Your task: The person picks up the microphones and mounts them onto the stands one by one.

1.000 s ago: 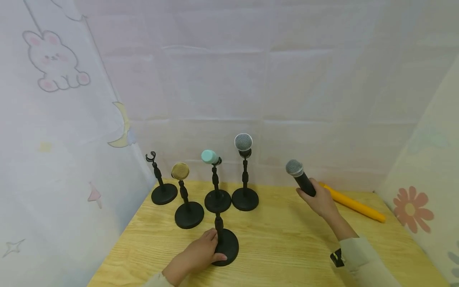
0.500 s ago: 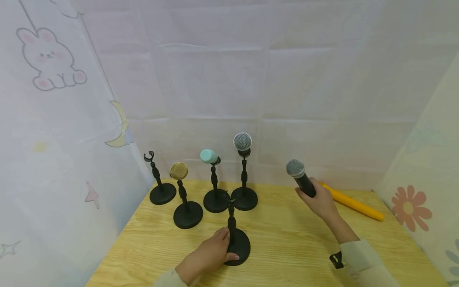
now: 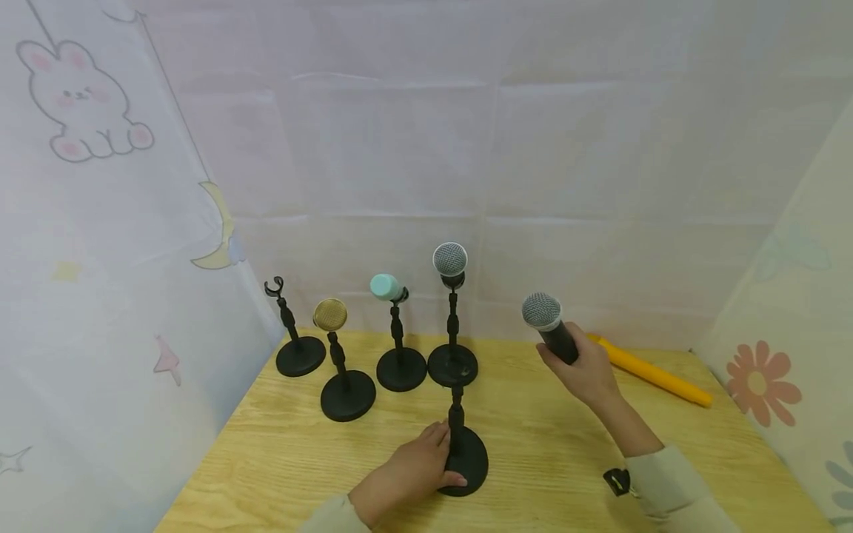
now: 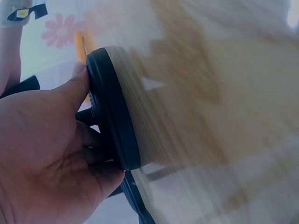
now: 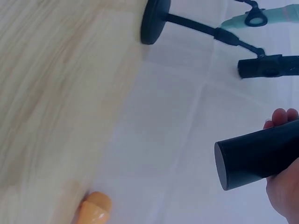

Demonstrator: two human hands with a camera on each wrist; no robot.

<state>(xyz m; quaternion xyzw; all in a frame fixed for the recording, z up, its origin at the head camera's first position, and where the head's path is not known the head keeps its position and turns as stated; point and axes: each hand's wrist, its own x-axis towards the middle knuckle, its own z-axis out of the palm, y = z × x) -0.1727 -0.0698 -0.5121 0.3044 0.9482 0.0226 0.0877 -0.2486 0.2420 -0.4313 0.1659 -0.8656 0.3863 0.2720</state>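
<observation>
My left hand grips the round black base of a microphone stand near the front of the table. In the left wrist view the thumb and fingers of the left hand curl over the edge of that base. The stand's clip overlaps the base of the stand behind it in the head view. Off to the right and above the table, my right hand holds a black microphone with a silver mesh head, tilted up and to the left. Its flat butt end shows in the right wrist view.
Behind stand three loaded stands: a gold-headed microphone, a mint one and a silver-headed one. A stand with a bare clip is at the far left. An orange-yellow microphone lies on the table at the right.
My left hand has moved the front stand to the right across the table. The right hand with the microphone has shifted slightly left.
</observation>
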